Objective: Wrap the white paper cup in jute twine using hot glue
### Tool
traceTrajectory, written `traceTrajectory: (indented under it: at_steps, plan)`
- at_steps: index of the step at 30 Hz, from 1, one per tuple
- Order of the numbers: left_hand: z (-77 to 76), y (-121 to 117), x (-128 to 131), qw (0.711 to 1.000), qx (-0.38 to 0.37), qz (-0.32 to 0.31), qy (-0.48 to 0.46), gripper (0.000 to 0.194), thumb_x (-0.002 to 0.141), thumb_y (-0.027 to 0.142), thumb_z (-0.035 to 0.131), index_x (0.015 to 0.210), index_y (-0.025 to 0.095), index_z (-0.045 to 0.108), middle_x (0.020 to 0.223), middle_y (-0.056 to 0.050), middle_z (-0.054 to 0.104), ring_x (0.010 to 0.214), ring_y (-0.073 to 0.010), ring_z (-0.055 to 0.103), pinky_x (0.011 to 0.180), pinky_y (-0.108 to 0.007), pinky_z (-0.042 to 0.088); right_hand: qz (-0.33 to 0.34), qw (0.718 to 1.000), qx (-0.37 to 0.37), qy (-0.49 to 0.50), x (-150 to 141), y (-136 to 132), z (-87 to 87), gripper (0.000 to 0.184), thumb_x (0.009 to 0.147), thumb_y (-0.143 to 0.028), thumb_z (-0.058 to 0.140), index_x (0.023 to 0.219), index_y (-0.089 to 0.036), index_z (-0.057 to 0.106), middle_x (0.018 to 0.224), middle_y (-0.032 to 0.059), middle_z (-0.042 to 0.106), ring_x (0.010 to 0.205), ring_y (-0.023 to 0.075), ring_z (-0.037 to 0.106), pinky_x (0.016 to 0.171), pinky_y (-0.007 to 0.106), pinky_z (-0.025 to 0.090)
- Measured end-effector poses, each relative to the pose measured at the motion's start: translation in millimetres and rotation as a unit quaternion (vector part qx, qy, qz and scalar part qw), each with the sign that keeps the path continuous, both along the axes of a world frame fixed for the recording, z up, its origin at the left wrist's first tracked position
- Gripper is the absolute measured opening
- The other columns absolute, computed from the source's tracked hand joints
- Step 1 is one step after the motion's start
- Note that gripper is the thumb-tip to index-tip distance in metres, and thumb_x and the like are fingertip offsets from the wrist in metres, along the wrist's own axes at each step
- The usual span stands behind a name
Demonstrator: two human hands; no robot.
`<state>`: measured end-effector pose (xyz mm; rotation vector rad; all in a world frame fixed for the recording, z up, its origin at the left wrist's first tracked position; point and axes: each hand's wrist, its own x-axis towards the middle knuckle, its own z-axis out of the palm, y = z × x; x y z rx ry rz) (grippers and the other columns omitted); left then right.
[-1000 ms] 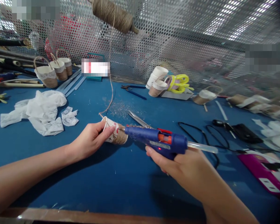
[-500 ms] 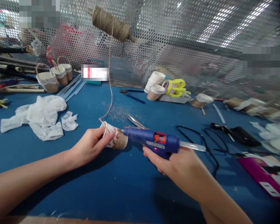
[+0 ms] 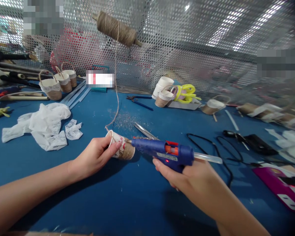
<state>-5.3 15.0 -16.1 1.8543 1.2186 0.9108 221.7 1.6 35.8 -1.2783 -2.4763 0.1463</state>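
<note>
My left hand (image 3: pixel 100 153) grips a paper cup (image 3: pixel 127 151) that lies tilted on its side, thumb on the outer wall and fingers at the rim. Twine covers the cup's base end; the rest is white with red print. From the cup's mouth a strand of twine (image 3: pixel 117 98) runs up to a spool (image 3: pixel 116 29) on the mesh. My right hand (image 3: pixel 184 175) is wrapped around a blue glue gun (image 3: pixel 159 149), a clear glue stick (image 3: pixel 207 157) poking out of its back. The nozzle points left and meets the cup's side, or nearly so. Scissors (image 3: pixel 145 131) lie just behind the gun.
White lace (image 3: pixel 48 119) is heaped at left. Small twine-wrapped cups with handles (image 3: pixel 51 89) stand at the back left. Pliers (image 3: pixel 140 101) and yellow-handled scissors (image 3: pixel 185 92) lie farther back. A black cable (image 3: pixel 221 160) and purple power strip (image 3: pixel 276 186) are at right.
The glue gun and my right hand have shifted slightly right and down in view. My left hand keeps hold of the cup in nearly the same place.
</note>
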Motion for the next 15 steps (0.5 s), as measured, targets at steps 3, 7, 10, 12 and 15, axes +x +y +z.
traceTrajectory:
  at_steps: [3, 7, 10, 12, 15]
  plan:
    - [0.2, -0.3, 0.3, 1.000, 0.005, -0.003, 0.004, 0.032, 0.085, 0.036, 0.037, 0.078, 0.011, 0.057, 0.062, -0.001, 0.055, 0.056, -0.0109, 0.047, 0.051, -0.021, 0.041, 0.000, 1.000, -0.002, -0.012, 1.1, 2.9, -1.3, 0.030, 0.079, -0.025, 0.044, 0.054, -0.023, 0.061, 0.038, -0.0033, 0.049, 0.036, 0.0111, 0.048, 0.040, 0.023, 0.039]
    - [-0.4, 0.5, -0.1, 1.000, 0.001, -0.006, 0.003, 0.033, 0.085, 0.036, 0.036, 0.080, 0.011, 0.057, 0.064, -0.001, 0.056, 0.056, -0.0109, 0.047, 0.051, -0.020, 0.040, 0.008, 1.000, -0.008, -0.009, 2.3, 2.6, 0.1, 0.030, 0.079, -0.024, 0.044, 0.053, -0.023, 0.060, 0.037, -0.0033, 0.048, 0.036, 0.0110, 0.048, 0.040, 0.023, 0.039]
    - [-0.4, 1.4, -0.7, 1.000, -0.002, -0.002, 0.007, 0.034, 0.086, 0.036, 0.035, 0.081, 0.011, 0.057, 0.065, -0.002, 0.056, 0.057, -0.0108, 0.046, 0.052, -0.021, 0.040, 0.014, 1.000, -0.015, 0.007, 1.8, -0.2, 1.2, 0.027, 0.078, -0.025, 0.043, 0.059, -0.024, 0.062, 0.044, -0.0023, 0.054, 0.041, 0.0122, 0.051, 0.042, 0.024, 0.041]
    - [0.0, 1.8, -0.8, 1.000, -0.006, 0.003, 0.013, 0.035, 0.086, 0.037, 0.034, 0.081, 0.010, 0.056, 0.065, -0.001, 0.055, 0.057, -0.0104, 0.045, 0.053, -0.021, 0.040, -0.009, 0.999, -0.028, 0.031, 0.3, -2.2, 1.5, 0.026, 0.079, -0.027, 0.041, 0.066, -0.023, 0.063, 0.050, -0.0015, 0.057, 0.044, 0.0130, 0.053, 0.044, 0.024, 0.043]
    - [0.7, 1.9, -0.6, 1.000, -0.011, 0.010, 0.019, 0.036, 0.086, 0.038, 0.033, 0.078, 0.011, 0.056, 0.063, 0.000, 0.053, 0.055, -0.0098, 0.043, 0.052, -0.021, 0.039, -0.055, 0.995, -0.051, 0.060, -2.5, -4.6, 1.9, 0.024, 0.079, -0.031, 0.043, 0.066, -0.022, 0.060, 0.050, -0.0023, 0.056, 0.044, 0.0130, 0.053, 0.045, 0.025, 0.046]
